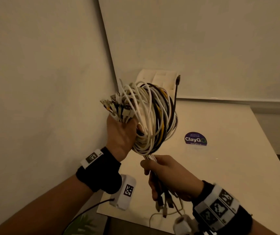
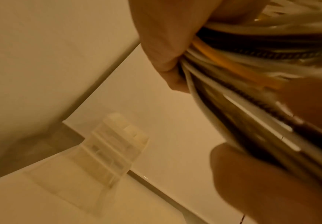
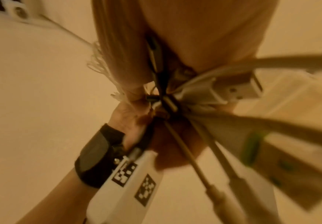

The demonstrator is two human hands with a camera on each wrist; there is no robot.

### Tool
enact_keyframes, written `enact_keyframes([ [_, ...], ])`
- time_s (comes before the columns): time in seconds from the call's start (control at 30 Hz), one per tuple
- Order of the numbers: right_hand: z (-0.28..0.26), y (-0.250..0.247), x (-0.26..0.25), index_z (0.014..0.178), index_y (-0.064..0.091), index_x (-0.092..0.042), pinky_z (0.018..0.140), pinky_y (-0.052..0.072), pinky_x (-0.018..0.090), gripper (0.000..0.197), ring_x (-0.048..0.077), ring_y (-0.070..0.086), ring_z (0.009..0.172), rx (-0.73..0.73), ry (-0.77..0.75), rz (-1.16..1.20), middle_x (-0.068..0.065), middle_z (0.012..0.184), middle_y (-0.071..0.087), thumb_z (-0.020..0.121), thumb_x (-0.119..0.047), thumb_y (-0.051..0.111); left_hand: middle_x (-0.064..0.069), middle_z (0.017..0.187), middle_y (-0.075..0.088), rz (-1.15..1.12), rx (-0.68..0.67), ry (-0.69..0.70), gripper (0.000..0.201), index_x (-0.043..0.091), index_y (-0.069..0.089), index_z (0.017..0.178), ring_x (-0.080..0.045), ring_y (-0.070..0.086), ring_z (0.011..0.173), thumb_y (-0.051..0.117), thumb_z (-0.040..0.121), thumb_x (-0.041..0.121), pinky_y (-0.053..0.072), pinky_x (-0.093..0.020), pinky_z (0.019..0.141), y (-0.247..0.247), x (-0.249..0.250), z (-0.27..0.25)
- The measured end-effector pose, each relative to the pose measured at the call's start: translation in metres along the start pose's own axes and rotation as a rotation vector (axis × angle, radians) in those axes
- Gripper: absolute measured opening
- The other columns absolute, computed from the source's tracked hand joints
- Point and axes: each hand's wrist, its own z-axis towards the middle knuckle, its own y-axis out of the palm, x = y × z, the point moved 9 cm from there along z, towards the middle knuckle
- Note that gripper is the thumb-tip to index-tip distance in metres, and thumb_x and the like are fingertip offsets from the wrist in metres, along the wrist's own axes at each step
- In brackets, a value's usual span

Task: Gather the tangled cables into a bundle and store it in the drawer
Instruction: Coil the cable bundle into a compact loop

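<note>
A coil of white, black and yellow cables (image 1: 154, 116) is held up above the white table (image 1: 220, 167) near the wall corner. My left hand (image 1: 124, 133) grips the coil at its left side, with several USB plugs (image 1: 113, 104) sticking up out of the fist. The left wrist view shows the fingers (image 2: 168, 45) curled round the cable coil (image 2: 252, 68). Below the coil, my right hand (image 1: 166, 175) holds the loose cable tails (image 1: 163, 200), whose plugs hang under the fist. In the right wrist view the cable plugs (image 3: 233, 91) fan out toward the camera.
A small white plastic drawer unit (image 1: 159, 78) stands at the back against the wall, also visible as the drawer unit (image 2: 108, 151) in the left wrist view. A round ClayGo sticker (image 1: 195, 139) lies on the table. A thin white cord (image 1: 166, 215) lies near the table's front edge.
</note>
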Motion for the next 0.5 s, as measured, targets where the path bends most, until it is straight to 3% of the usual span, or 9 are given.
enact_keyframes([
  [0.1, -0.012, -0.005, -0.007, 0.103, 0.054, -0.014, 0.073, 0.061, 0.04, 0.023, 0.024, 0.071, 0.071, 0.045, -0.07, -0.351, 0.009, 0.081, 0.069, 0.086, -0.025, 0.065, 0.002, 0.076, 0.056, -0.042, 0.028, -0.009, 0.011, 0.008, 0.054, 0.097, 0.007, 0.056, 0.059, 0.057, 0.09, 0.0, 0.047, -0.011, 0.058, -0.005, 0.001, 0.001],
  [0.17, -0.018, -0.009, -0.004, 0.105, 0.052, -0.016, 0.072, 0.061, 0.042, 0.021, 0.021, 0.072, 0.071, 0.06, -0.062, -0.398, 0.009, 0.084, 0.069, 0.087, -0.019, 0.062, -0.007, 0.081, 0.057, -0.147, 0.028, -0.053, 0.021, 0.002, 0.053, 0.104, -0.002, 0.058, 0.062, 0.059, 0.087, -0.008, 0.05, -0.018, 0.058, -0.007, -0.002, 0.001],
  [0.23, -0.023, -0.013, 0.001, 0.105, 0.052, -0.016, 0.067, 0.062, 0.039, 0.02, 0.018, 0.071, 0.065, 0.06, -0.031, -0.406, 0.008, 0.081, 0.068, 0.088, -0.015, 0.06, -0.015, 0.089, 0.057, -0.266, 0.005, -0.136, 0.038, -0.002, 0.051, 0.111, -0.018, 0.059, 0.071, 0.067, 0.076, -0.003, 0.051, -0.03, 0.062, -0.008, -0.01, -0.002],
  [0.27, -0.026, -0.013, 0.002, 0.104, 0.051, -0.017, 0.065, 0.062, 0.038, 0.019, 0.018, 0.07, 0.063, 0.066, -0.024, -0.425, 0.007, 0.081, 0.067, 0.087, -0.015, 0.06, -0.017, 0.09, 0.057, -0.249, 0.006, -0.148, 0.041, -0.005, 0.051, 0.11, -0.022, 0.057, 0.071, 0.068, 0.073, 0.003, 0.051, -0.033, 0.062, -0.009, -0.012, -0.004],
  [0.37, -0.033, -0.018, -0.003, 0.099, 0.053, -0.019, 0.062, 0.06, 0.037, 0.019, 0.022, 0.069, 0.064, 0.121, -0.036, -0.56, 0.007, 0.082, 0.066, 0.083, -0.022, 0.063, -0.03, 0.083, 0.054, 0.001, 0.009, -0.037, 0.03, -0.018, 0.051, 0.106, -0.021, 0.055, 0.068, 0.063, 0.087, 0.001, 0.05, -0.025, 0.06, -0.014, -0.005, -0.006],
  [0.43, -0.036, -0.024, -0.008, 0.094, 0.055, -0.02, 0.065, 0.059, 0.039, 0.017, 0.022, 0.067, 0.067, 0.159, -0.063, -0.688, 0.005, 0.079, 0.065, 0.082, -0.027, 0.064, -0.04, 0.095, 0.056, 0.041, 0.023, -0.015, 0.029, -0.018, 0.051, 0.109, -0.027, 0.058, 0.074, 0.062, 0.089, 0.001, 0.05, -0.031, 0.066, -0.017, -0.001, -0.005],
  [0.5, -0.04, -0.032, -0.013, 0.09, 0.054, -0.024, 0.064, 0.056, 0.035, 0.013, 0.017, 0.061, 0.063, 0.206, -0.081, -0.788, 0.0, 0.074, 0.061, 0.083, -0.03, 0.062, -0.036, 0.098, 0.06, 0.1, 0.048, 0.009, 0.031, -0.014, 0.052, 0.112, -0.037, 0.063, 0.074, 0.063, 0.087, 0.0, 0.053, -0.034, 0.068, -0.021, 0.002, -0.002],
])
